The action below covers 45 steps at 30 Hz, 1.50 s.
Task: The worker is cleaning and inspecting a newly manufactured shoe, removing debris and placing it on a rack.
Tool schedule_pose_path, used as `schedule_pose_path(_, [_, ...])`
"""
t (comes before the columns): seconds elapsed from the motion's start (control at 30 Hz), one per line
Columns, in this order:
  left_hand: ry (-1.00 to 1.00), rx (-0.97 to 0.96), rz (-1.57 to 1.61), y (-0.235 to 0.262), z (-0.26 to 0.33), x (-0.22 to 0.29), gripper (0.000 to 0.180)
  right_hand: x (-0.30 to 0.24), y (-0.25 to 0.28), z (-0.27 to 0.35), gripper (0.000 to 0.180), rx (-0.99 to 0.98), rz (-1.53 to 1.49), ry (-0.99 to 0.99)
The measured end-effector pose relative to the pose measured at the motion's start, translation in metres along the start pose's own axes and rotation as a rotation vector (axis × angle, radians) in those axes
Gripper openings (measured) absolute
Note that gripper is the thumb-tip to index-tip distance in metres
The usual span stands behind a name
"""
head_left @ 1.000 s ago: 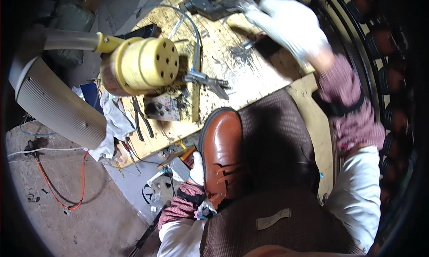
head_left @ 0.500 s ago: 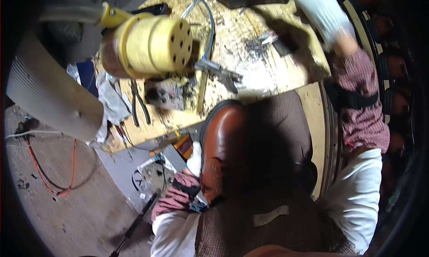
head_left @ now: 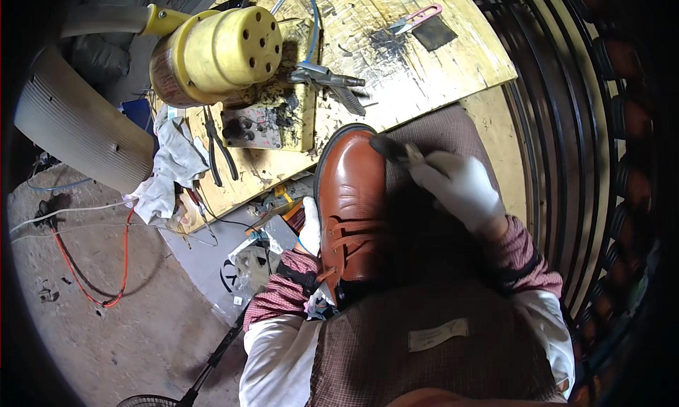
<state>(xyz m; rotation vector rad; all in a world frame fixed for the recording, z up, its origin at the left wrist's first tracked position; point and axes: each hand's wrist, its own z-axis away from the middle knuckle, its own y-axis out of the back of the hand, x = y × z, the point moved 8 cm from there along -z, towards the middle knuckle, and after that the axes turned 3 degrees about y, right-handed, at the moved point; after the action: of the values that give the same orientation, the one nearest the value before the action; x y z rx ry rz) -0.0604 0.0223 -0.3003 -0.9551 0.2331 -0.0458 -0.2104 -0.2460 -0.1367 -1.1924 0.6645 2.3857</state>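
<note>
A brown leather lace-up shoe with a dark sole edge lies across my lap, toe pointing away from me. My left hand, in a white glove, grips it along its left side; part of that hand is hidden behind the sole. In my white-gloved right hand is a small brush with a dark head and a light handle. The brush head is at the right side of the toe; whether it touches the leather is hard to tell. A brown checked apron lies under the shoe.
On the wooden bench are a yellow cylindrical machine, pliers, an air gun on a blue hose, pink-handled snips and a white rag. A ribbed duct stands left. Shoe racks line the right.
My right hand has come back from the bench's far right to the shoe's toe and now shows a brush in it. My left hand stays on the shoe.
</note>
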Motion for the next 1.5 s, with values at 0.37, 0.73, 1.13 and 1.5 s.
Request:
schedule_pose_path(0.37, [0.017, -0.139, -0.282, -0.005, 0.013, 0.019, 0.088, 0.001, -0.007, -0.01, 0.035, -0.048, -0.156, -0.039])
schedule_pose_path(0.73, [0.026, -0.156, -0.405, -0.027, 0.004, -0.014, 0.055, -0.002, -0.008, -0.005, 0.044, 0.055, 0.014, 0.038])
schedule_pose_path(1.13, [-0.085, 0.276, -0.44, -0.076, 0.005, -0.006, 0.07, 0.007, -0.006, 0.015, 0.039, 0.061, 0.133, 0.046])
schedule_pose_path(1.5, [-0.142, 0.326, -0.523, -0.094, 0.025, -0.008, 0.074, 0.003, -0.008, 0.014, 0.051, -0.034, -0.125, -0.16])
